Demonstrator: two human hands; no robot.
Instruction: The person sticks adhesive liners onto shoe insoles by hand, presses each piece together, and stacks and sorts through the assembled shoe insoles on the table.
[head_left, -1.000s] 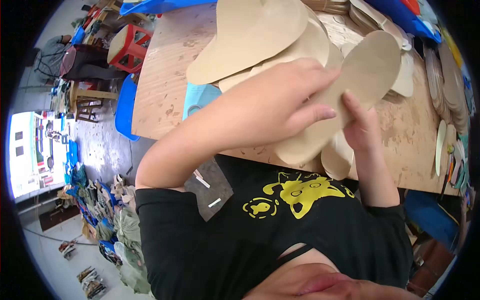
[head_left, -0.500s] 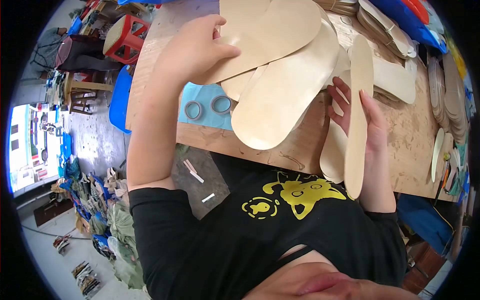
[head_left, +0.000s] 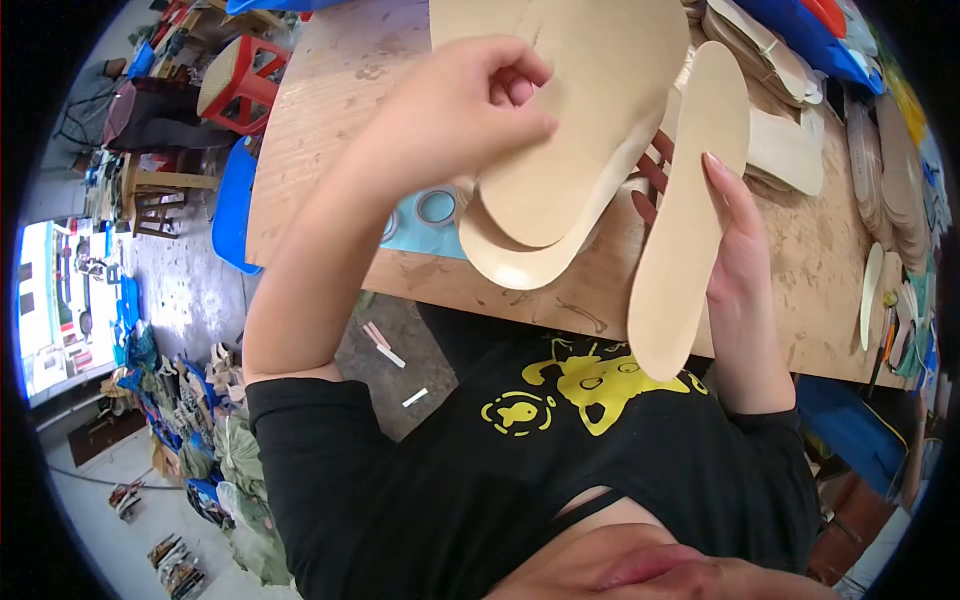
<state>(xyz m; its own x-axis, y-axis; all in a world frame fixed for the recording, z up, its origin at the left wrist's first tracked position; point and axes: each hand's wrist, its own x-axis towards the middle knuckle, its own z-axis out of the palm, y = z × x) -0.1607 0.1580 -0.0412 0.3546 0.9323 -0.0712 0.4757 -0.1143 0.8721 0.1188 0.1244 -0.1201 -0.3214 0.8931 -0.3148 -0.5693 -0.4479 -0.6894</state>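
My left hand (head_left: 480, 110) hovers over or rests lightly on a beige insole (head_left: 570, 130); I cannot tell whether it touches. Its fingers are curled, the thumb stretched apart from them, and nothing shows between. Beneath that insole lies a second, shinier insole (head_left: 515, 272), its rounded end sticking out toward me. My right hand (head_left: 735, 220) holds another beige insole (head_left: 685, 220) upright at a slant, thumb on its face and fingers behind it. Whether more than one piece is in that grip is hidden.
Stacked insoles (head_left: 765, 55) lie at the far right of the wooden table (head_left: 320, 130), with more piles (head_left: 885, 170) along its right side. Tape rings (head_left: 436, 206) sit on a blue sheet (head_left: 420, 238). Tools (head_left: 888, 330) lie near the right edge. A red stool (head_left: 245, 85) stands left.
My left hand has moved right, and the insole under it has swung round to lie over the shiny one. The insole in my right hand has turned, showing more of its face.
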